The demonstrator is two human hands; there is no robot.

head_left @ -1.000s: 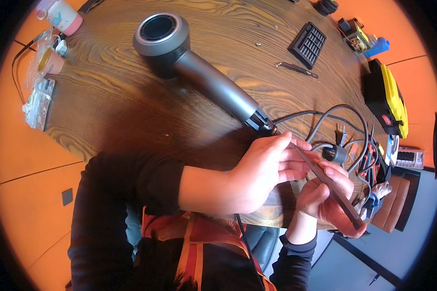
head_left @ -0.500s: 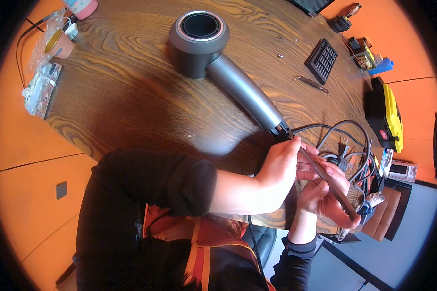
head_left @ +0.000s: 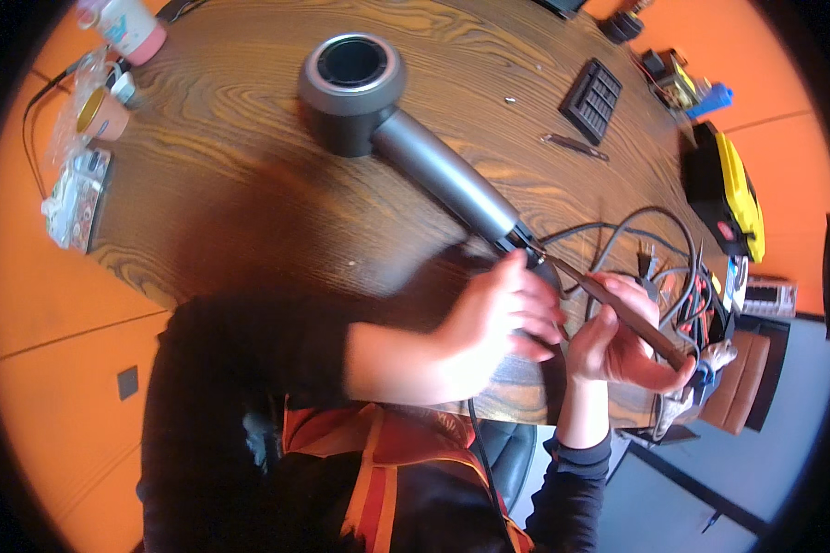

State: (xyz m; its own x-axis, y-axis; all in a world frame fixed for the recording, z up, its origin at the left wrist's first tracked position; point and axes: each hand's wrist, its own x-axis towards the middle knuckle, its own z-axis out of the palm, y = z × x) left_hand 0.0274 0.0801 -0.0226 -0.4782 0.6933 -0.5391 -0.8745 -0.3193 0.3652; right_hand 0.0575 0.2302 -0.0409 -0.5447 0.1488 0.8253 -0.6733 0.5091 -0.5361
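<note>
While right fingers (head_left: pixel 630 290) clasp slim brown tool (head_left: pixel 629 319), left fingers (head_left: pixel 533 308) half-curled, hold unclear; dryer (head_left: pixel 444 181) grey.

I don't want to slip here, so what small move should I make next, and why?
Perhaps steady the hair dryer by its handle end with your left grip before pressing with the slim brown tool: your right grip holds it with the tip close to that end, while the left is blurred and may not be touching the dryer.
</note>
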